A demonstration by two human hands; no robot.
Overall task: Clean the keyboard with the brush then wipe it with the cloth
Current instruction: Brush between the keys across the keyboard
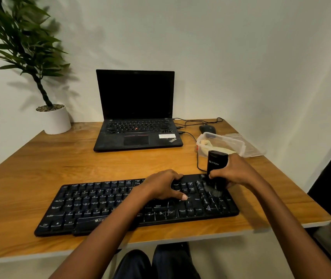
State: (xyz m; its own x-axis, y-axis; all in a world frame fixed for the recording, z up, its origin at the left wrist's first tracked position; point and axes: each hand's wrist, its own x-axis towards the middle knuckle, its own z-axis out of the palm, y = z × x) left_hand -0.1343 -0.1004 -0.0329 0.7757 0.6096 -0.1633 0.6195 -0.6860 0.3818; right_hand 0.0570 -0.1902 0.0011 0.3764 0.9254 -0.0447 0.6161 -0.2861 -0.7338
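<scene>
A black keyboard (100, 206) lies along the near side of the wooden desk (39, 168). My right hand (235, 172) grips a black brush (216, 164) upright, its bristles down on the number pad at the keyboard's right end. My left hand (164, 186) rests on the keys right of centre, fingers spread over them and thumb stretched out. A pale cloth (221, 150) lies inside a clear plastic box (231, 141) just behind the brush.
An open black laptop (136, 125) stands at the back centre with a black mouse (207, 128) and cables to its right. The box's lid (249, 146) lies beside the box. A potted plant (54, 119) fills the back left corner. The desk's right edge is close to the keyboard.
</scene>
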